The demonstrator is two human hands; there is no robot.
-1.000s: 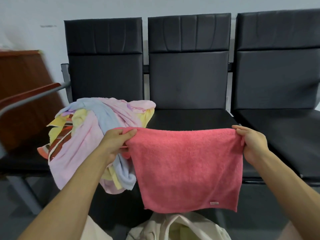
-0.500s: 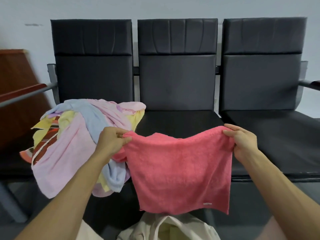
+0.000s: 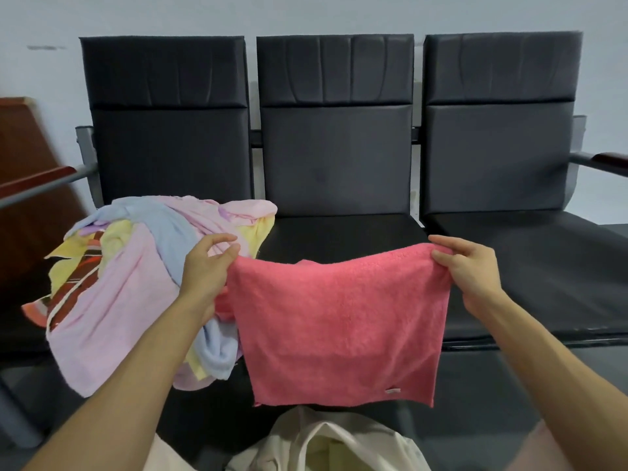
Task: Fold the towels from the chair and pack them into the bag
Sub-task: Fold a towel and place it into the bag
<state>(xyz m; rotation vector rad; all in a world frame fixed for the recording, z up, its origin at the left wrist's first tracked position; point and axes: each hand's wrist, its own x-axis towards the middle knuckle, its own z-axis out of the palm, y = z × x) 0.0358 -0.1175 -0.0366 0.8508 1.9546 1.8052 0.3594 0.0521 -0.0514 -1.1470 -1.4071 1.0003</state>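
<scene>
A coral-pink towel [image 3: 339, 321] hangs in front of the middle seat, held by its two top corners. My left hand [image 3: 207, 266] pinches the left corner and my right hand [image 3: 465, 266] pinches the right corner. The towel's top edge sags a little between them, and a small label sits near its lower right corner. A heap of pastel towels [image 3: 136, 277], pink, blue, yellow and a striped one, lies on the left seat and spills over its front edge. A cream cloth bag [image 3: 339, 443] sits open below the towel at the bottom of the view.
Three black padded chairs [image 3: 336, 158] joined in a row stand against a pale wall. Wooden-topped armrests [image 3: 37, 180] stick out at both ends. A brown wooden panel [image 3: 23, 185] stands at the far left. The middle and right seats are bare.
My hands have come slightly closer together, so the towel's top edge went from taut to sagging. The view shifted right, bringing the right armrest into sight.
</scene>
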